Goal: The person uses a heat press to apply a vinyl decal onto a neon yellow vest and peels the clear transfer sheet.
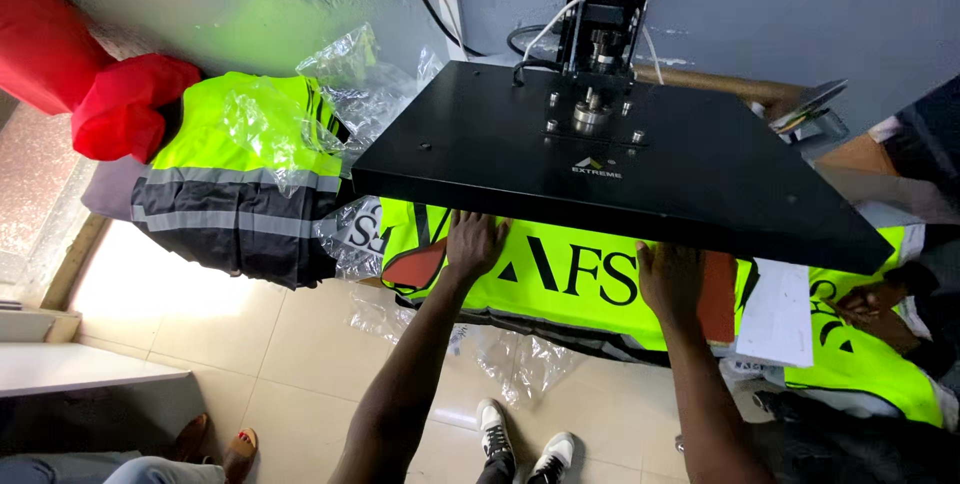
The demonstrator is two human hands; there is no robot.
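Hi-vis vest (560,279), fluorescent yellow with large dark lettering, lies spread across the lower bed of a heat press (620,159), whose black upper platen hangs raised just above it at about 12 o'clock from the person's hands. The left hand (472,244) rests flat and released on the fabric at the vest's 9 o'clock side, fingers tucked under the platen's front edge, beside a reddish pad (415,266) showing at the bed's corner. The right hand (670,279) also lies open and palm-down on the fabric toward 3 o'clock; neither grasps anything. Judging from this, the step in hand is smoothing and squaring the vest on the bed beneath the open platen. The next move seems to call for both hands to be drawn fully clear toward 6 o'clock, with the fabric left flat and unwrinkled. At 9 o'clock a stack of folded vests (235,179) sits among clear plastic wrapping (350,74); at 3 o'clock more yellow vests (860,364) lie with a white sheet (780,314), where another person's hand (868,299) rests. White shoes (520,439) show on the tiled floor (280,344) below.
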